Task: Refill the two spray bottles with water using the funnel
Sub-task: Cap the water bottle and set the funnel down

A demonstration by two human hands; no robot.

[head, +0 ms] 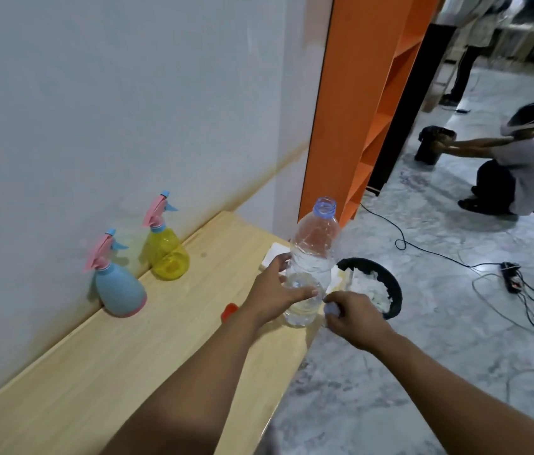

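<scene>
So the left hand (273, 292) wrapped its fingers around the open water bottle (311, 261) to steady it, while the right hand (352, 315) pinched its cap (331, 309).

Two spray bottles (120, 284) (166, 249), one water bottle (313, 254), one black bin (387, 290), two hands (275, 295) (355, 318).

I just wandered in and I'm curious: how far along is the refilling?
Early. Done: the water bottle is uncapped; the right hand holds its cap. In hand: the left hand steadies it. Left: the blue spray bottle and yellow spray bottle still wear their spray heads.
</scene>
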